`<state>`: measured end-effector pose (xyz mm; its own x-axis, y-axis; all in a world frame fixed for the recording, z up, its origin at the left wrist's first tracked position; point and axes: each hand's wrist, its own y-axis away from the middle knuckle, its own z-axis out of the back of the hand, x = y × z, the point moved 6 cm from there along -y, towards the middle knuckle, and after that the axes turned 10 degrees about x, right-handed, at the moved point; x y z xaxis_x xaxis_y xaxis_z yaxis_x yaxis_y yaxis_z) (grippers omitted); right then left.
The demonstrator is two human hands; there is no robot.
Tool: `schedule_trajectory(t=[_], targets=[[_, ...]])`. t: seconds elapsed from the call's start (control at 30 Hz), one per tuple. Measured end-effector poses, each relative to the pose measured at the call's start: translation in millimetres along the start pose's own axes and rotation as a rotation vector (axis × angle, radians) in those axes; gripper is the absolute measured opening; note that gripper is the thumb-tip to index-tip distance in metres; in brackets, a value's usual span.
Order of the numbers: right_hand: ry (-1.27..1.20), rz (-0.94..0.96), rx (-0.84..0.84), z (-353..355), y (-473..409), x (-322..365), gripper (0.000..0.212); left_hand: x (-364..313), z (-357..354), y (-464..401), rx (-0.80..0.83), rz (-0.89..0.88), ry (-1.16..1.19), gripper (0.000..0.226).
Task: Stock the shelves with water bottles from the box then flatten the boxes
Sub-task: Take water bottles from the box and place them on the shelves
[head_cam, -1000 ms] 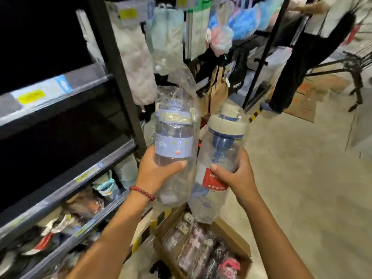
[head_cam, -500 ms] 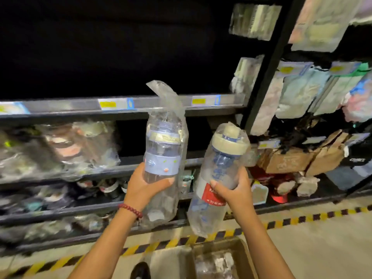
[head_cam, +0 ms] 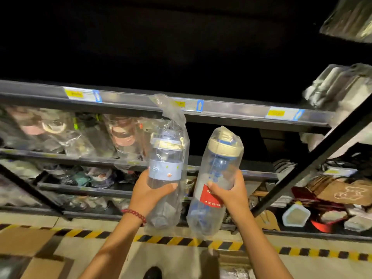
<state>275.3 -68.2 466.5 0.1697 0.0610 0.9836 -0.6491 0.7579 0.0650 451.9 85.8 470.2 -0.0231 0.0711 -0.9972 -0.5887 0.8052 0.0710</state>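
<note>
My left hand (head_cam: 150, 193) grips a clear water bottle (head_cam: 166, 158) with a pale blue band, wrapped in a loose plastic bag. In my right hand (head_cam: 231, 195) is a second bagged clear bottle (head_cam: 216, 178) with a cream lid and a red label. Both bottles are held upright in front of the dark metal shelves (head_cam: 221, 109). The middle shelf (head_cam: 60, 158) holds several bagged bottles on its left part. The corner of the open cardboard box (head_cam: 233, 260) shows at the bottom edge, below my right forearm.
Flat cardboard (head_cam: 30, 256) lies on the floor at lower left. A yellow-black hazard stripe (head_cam: 302, 252) runs along the shelf base. A black slanted upright (head_cam: 314, 156) divides this bay from the one on the right, filled with bagged goods and brown packages (head_cam: 340, 193).
The view has swung left and closer to the shelves, so the bay now fills the frame. Both hands keep the same hold on their bottles, which have risen a little towards the middle shelf.
</note>
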Motion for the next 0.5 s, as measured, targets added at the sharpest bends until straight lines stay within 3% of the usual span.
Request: schedule_trajectory(t=[0.2, 0.5], targets=[[-0.035, -0.090, -0.037, -6.6, -29.6, -22.1, 0.057, 16.1, -8.0, -39.8, 0.186, 0.014, 0.014, 0.053], [-0.033, -0.181, -0.111, 7.6, -61.4, -60.4, 0.060, 68.0, -27.4, -82.9, 0.033, 0.187, 0.082, 0.075]])
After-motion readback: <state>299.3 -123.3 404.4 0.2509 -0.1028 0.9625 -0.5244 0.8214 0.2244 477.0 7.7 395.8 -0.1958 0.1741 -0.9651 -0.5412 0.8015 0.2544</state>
